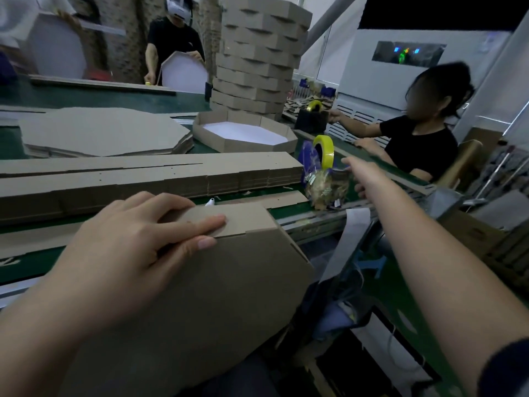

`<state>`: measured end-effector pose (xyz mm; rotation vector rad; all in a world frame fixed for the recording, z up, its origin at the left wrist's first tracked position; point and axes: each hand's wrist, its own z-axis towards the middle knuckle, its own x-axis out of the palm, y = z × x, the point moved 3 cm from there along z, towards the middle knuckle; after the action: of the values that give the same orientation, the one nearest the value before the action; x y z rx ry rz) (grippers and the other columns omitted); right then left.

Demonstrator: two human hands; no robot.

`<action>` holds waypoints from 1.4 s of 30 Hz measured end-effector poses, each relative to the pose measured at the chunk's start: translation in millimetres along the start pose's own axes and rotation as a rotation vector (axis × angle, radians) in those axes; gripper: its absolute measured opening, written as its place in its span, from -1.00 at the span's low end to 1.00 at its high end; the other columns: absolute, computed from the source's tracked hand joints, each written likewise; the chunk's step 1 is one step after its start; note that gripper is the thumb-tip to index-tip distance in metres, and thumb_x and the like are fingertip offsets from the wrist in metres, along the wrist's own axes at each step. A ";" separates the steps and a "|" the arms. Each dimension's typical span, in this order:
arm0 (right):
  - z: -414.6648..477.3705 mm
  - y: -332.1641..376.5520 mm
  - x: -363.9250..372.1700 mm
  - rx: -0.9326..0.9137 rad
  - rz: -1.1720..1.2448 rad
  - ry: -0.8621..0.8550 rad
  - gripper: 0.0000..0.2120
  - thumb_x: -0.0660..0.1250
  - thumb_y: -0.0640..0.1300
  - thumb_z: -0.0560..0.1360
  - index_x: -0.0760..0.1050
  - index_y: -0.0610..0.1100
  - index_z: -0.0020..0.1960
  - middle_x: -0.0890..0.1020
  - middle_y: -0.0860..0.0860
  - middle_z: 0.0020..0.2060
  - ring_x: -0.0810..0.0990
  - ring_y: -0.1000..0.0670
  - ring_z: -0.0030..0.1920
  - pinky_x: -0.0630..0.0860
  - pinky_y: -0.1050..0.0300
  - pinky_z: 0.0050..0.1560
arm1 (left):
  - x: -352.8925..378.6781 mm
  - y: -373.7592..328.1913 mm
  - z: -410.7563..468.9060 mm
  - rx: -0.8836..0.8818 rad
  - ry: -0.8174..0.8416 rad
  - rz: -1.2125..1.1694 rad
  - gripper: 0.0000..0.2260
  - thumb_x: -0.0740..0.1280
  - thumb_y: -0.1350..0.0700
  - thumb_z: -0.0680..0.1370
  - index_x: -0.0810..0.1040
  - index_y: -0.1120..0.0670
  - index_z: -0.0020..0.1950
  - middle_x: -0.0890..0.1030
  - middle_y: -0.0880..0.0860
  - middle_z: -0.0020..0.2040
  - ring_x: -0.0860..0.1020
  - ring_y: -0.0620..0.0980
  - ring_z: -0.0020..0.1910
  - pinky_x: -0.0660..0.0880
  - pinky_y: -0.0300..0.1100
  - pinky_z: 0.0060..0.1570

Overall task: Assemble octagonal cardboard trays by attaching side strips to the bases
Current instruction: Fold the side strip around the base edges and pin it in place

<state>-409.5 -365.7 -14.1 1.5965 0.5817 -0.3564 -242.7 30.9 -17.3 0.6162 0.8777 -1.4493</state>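
A brown octagonal cardboard tray [223, 276] leans tilted against the table's near edge, its underside facing me. My left hand [137, 230] rests on its upper rim, fingers straight and pressing the side strip down. My right hand [362, 174] reaches out to the tape dispenser [323, 170] with the yellow roll at the table's right edge and grips it; its fingers are partly hidden behind the dispenser. A long stack of flat side strips [148, 176] lies across the table beyond my left hand. A pile of flat octagonal bases [103, 133] lies further back on the left.
A finished tray with a white inside [243, 133] sits mid-table before a tall tower of stacked trays [257, 53]. One person in black sits at the right by a second tape dispenser [312, 116]; another stands at the back holding a tray [183, 73].
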 end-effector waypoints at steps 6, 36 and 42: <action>8.9 4.1 6.8 0.119 0.133 0.125 -0.82 0.41 -0.02 0.44 0.46 -0.07 -0.22 0.29 0.04 -0.45 0.19 0.08 -0.59 0.15 0.23 -0.60 | -0.4 -0.1 0.2 -0.019 0.012 -0.010 -0.64 0.06 -0.22 0.57 0.53 -0.26 0.25 0.59 -0.04 0.08 0.55 0.08 -0.05 0.52 0.05 -0.17; -66.9 -55.7 24.9 -0.436 0.306 -0.273 -0.82 0.47 -0.05 0.44 0.58 0.12 -0.31 0.63 0.06 -0.17 0.58 0.11 -0.08 0.47 0.13 -0.02 | -2.1 -2.7 3.4 0.018 -0.015 -0.035 -0.71 0.10 -0.22 0.57 0.57 -0.19 0.09 0.57 -0.16 0.10 0.56 0.00 -0.03 0.51 0.03 -0.19; -198.5 -10.7 40.8 -0.725 0.481 0.025 -0.91 0.47 0.02 0.39 0.70 0.02 -0.18 0.68 0.05 -0.28 0.62 0.09 -0.20 0.54 0.25 -0.17 | -8.2 -6.7 5.6 0.031 0.043 -0.028 -0.67 0.07 -0.18 0.57 0.58 -0.16 0.12 0.57 -0.12 0.13 0.55 0.02 0.01 0.50 0.07 -0.10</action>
<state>-404.0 -163.0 -22.5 0.9859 0.2753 0.2239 -247.9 30.7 -6.5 0.6620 0.9020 -1.4821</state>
